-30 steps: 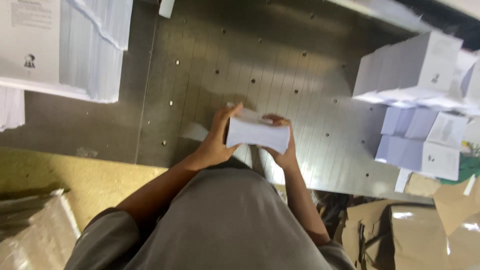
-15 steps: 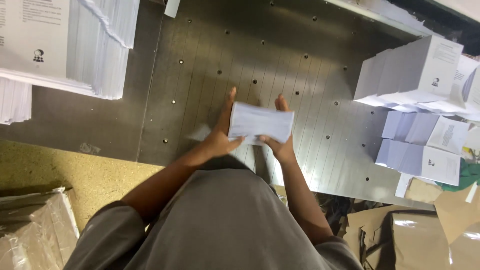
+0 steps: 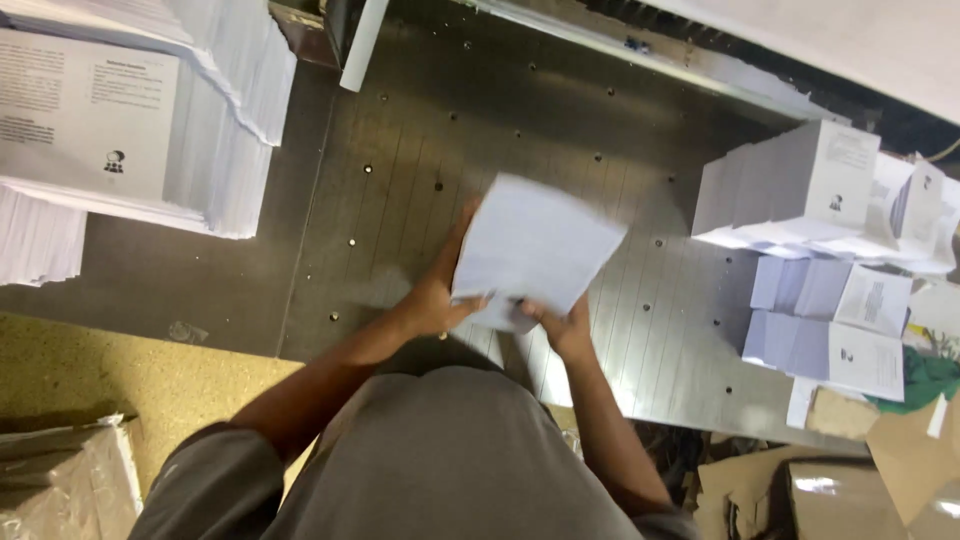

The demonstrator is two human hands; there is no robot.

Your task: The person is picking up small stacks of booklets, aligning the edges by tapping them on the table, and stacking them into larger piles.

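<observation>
Your paper bundle (image 3: 535,250) is blurring, so its print is not showing, and it is hiding most of your left hand (image 3: 440,295) and the fingertips of your right hand (image 3: 560,325). The large paper stack (image 3: 120,130) is running off the left edge, and the wrapped packet (image 3: 60,480) is being cut off at the bottom left corner.

Open room: we find the perforated metal table (image 3: 420,170) bare across its middle, from the far fence to our hands. Left side blocked: tall printed sheet stack (image 3: 130,120) overhanging the table edge. Right side blocked: trimmed booklet piles (image 3: 800,190), more beneath them (image 3: 830,330). Between both, our held paper bundle (image 3: 535,245) covers the near centre.
</observation>
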